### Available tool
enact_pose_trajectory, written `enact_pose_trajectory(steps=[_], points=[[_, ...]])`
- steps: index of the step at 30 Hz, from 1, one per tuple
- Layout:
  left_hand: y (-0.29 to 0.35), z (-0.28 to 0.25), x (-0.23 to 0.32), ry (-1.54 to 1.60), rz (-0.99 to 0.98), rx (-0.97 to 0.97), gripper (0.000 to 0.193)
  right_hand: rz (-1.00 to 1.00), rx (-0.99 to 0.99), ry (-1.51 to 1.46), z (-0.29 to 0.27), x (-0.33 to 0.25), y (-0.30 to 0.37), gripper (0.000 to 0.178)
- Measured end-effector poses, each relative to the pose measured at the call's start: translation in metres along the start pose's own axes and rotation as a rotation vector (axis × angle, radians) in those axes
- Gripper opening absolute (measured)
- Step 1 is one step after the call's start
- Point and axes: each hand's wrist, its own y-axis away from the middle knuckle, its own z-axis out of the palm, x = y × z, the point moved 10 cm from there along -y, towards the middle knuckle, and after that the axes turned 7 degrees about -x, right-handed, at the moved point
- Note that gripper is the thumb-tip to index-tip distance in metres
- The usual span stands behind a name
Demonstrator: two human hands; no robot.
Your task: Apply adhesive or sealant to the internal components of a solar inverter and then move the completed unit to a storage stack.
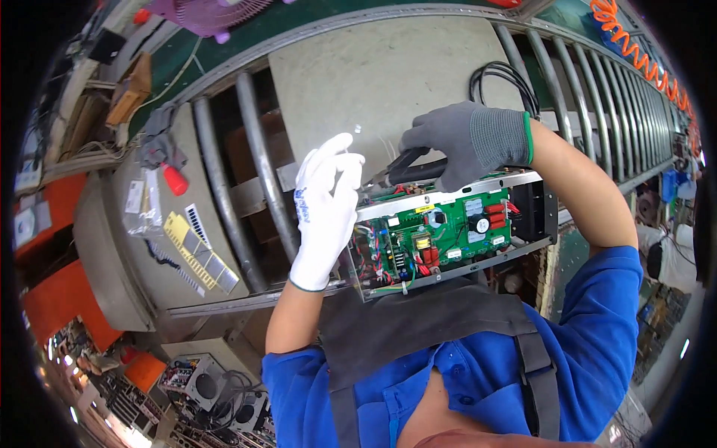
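A metal-framed electronic unit [431,278] with a green circuit board [463,235], red parts and bundled wires lies in front of my body. My right hand [467,145], in a grey glove with a green cuff, is closed round black-handled pliers [412,158]. Their jaws point left, down at the wires on the unit's far left side; the tips are hard to make out. My left hand [328,190], in a white glove, stands beside the unit's left end with fingers curved and apart, nothing visible in them. A tiny white bit [358,129] shows just past its fingertips.
A grey board [336,67] lies across the metal rollers [258,172]. A coiled black cable [508,78] is at the far right. Label sheets [198,250], a plastic bag [146,205] and a red-handled tool [175,180] lie to the left. An orange coiled hose [635,48] hangs far right.
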Motion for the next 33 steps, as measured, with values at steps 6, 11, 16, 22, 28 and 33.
enact_pose_trajectory(steps=[6, 11, 16, 22, 28, 33], points=[[0.0, 0.003, -0.005, 0.118, -0.139, -0.039, 0.013, -0.024, -0.133, -0.105, 0.017, -0.003, -0.017, 0.052], [-0.005, -0.007, -0.011, 0.164, -0.359, -0.009, 0.018, -0.093, 0.033, -0.144, 0.003, 0.025, -0.008, 0.05], [-0.035, 0.03, -0.055, 0.462, -0.546, -0.364, 0.034, 0.132, -0.287, -0.03, 0.05, 0.089, -0.01, 0.063], [-0.039, 0.104, -0.077, 0.535, -0.556, -0.864, 0.036, 0.038, -0.372, -0.273, 0.079, 0.084, -0.035, 0.056], [-0.044, 0.109, -0.078, 0.583, -0.468, -0.728, 0.03, 0.06, -0.413, -0.249, 0.077, 0.081, -0.029, 0.045], [-0.054, 0.102, -0.112, 0.435, -0.507, -0.597, 0.028, 0.2, -0.424, -0.193, 0.089, 0.104, -0.037, 0.048]])
